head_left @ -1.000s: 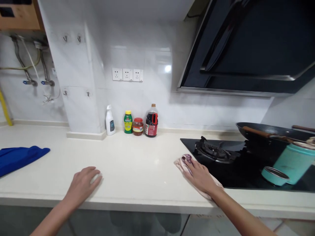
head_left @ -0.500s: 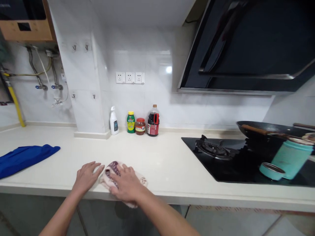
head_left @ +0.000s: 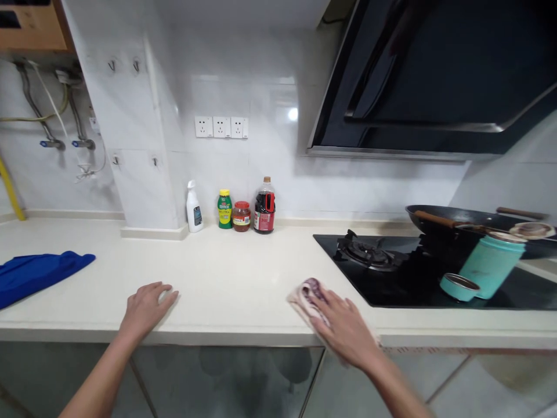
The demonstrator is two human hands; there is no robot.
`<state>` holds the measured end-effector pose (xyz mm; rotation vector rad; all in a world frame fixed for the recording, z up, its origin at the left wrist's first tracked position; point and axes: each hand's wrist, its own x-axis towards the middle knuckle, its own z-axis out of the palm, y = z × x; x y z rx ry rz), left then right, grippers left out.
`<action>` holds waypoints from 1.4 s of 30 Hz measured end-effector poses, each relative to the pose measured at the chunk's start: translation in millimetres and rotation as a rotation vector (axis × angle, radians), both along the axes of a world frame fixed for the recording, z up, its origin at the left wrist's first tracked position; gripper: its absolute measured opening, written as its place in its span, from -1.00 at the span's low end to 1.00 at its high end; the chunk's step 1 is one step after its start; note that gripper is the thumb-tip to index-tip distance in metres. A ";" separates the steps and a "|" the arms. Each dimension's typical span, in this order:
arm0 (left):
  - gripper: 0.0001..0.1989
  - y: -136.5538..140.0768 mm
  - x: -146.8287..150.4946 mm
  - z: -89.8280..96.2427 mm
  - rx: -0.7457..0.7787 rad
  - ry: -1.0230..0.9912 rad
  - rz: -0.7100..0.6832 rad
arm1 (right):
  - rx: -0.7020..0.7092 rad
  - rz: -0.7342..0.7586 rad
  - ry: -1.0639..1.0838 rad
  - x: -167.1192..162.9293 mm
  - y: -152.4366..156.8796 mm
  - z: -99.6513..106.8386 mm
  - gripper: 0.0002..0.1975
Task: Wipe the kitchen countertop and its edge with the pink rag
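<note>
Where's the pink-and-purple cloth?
In the head view, the cloth is right of centre, on the pale counter under the right hand, just left of the black stove.

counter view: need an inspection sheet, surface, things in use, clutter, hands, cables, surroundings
surface: pale counter with a black stove set in at right
things in use: patterned cloth under the right hand, left of the stove
clutter: spray bottle, green bottle, jar and sauce bottle by the wall; blue cloth at left; wok, teal canister and cup on the stove
hands: left hand at the counter's front, nothing seen in it; right hand on the patterned cloth, fingers over it
cables: white cord at far left; dark cable beside the hood
surroundings: three sockets on the wall, hood above the stove
</note>
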<state>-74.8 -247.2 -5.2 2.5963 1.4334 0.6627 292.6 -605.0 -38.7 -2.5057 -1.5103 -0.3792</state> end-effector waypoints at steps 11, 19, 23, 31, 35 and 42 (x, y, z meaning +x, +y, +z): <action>-0.50 -8.2 -1.4 -5.1 0.067 -0.034 -0.035 | 0.059 -0.003 -0.216 113.2 -17.0 -47.6 -0.33; -0.62 -3.4 -5.8 -19.2 0.216 -0.167 -0.135 | -0.113 -0.182 -0.148 164.3 138.9 -7.6 -0.33; -0.67 -0.6 -7.5 -22.5 0.357 -0.240 -0.212 | -0.133 -0.251 -0.085 171.6 220.8 9.6 -0.38; -0.79 -1.8 -9.3 -26.5 0.429 -0.349 -0.221 | -0.129 -0.078 -0.066 119.5 352.0 12.2 -0.38; -0.80 -10.6 -8.6 -21.8 0.380 -0.398 -0.186 | -0.143 0.063 -0.048 64.8 394.2 14.3 -0.36; -0.82 -16.0 -9.8 -17.6 0.330 -0.555 -0.081 | -0.153 0.242 0.008 -24.9 462.5 28.3 -0.36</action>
